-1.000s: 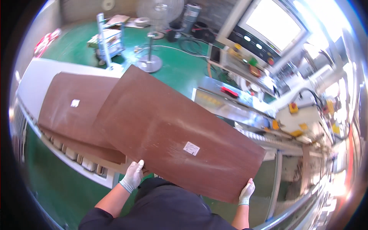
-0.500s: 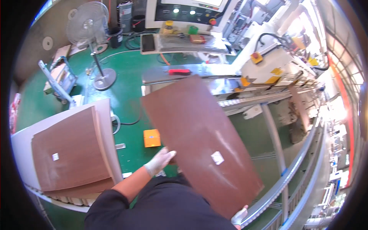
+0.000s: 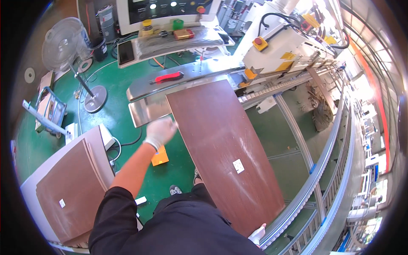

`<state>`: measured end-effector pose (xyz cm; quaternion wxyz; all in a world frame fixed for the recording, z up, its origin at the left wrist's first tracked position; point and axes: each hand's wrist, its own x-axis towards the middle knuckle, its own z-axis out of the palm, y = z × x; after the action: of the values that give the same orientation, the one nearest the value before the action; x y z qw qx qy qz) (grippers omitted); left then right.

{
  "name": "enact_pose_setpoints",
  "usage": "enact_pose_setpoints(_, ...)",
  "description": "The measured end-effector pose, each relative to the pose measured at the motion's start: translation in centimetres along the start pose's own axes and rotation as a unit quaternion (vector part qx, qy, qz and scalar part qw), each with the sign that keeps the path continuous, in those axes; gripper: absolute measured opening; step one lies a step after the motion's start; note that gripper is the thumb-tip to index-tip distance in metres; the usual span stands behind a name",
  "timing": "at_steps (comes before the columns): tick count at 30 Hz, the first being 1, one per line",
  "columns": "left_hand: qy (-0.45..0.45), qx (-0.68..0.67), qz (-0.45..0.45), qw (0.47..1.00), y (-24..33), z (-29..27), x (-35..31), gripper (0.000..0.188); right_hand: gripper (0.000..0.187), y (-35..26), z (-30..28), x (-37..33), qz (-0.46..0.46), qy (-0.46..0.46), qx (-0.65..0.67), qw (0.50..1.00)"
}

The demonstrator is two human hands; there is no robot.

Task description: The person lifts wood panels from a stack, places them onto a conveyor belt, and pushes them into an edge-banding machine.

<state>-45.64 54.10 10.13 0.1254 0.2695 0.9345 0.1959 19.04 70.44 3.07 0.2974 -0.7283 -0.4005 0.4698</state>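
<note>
A long brown wood panel [image 3: 225, 157] with a small white label lies slantwise in front of me. Its far end reaches a metal machine table [image 3: 148, 111], and its near right corner is by a roller rail. My left hand [image 3: 160, 131], in a white glove, is closed at the panel's far left edge, the fingertips partly hidden. At the near end, my gloved right hand [image 3: 257, 234] grips the corner, thumb along the edge and the other fingers mostly out of sight. A red-handled cutter [image 3: 166, 77] rests on the metal ledge beyond the panel.
To the left, a stack of brown panels [image 3: 70, 187] lies on a pale sheet. An orange box [image 3: 160, 157] sits on the green floor, with a fan [image 3: 94, 98] farther off. Curved roller rails [image 3: 306, 180] run along the right. A control console [image 3: 170, 12] stands ahead.
My left hand has slid forward along the panel's left edge. The panel's far end has come up to the machine table. My right hand stays at the near corner, and the view has shifted right.
</note>
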Motion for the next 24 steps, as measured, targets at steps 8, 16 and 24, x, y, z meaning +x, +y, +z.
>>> enact_pose_setpoints(8, 0.143, -0.011, -0.02, 0.989, -4.2, 2.6, 16.3, 0.062, 0.058, -0.7, 1.0, 5.4, -0.072, 0.006, 0.004, 0.997)
enact_pose_setpoints(16, 0.237, -0.016, -0.015, 0.971, -1.9, 4.7, 18.5, 0.025, 0.048, -1.5, 1.3, 7.3, -0.083, 0.11, -0.03, 0.99)
enact_pose_setpoints(24, 0.25, 0.057, 0.148, 0.955, -2.3, 5.3, 18.8, 0.043, 0.045, -7.7, 5.8, 8.9, -0.146, 0.117, -0.124, 0.974)
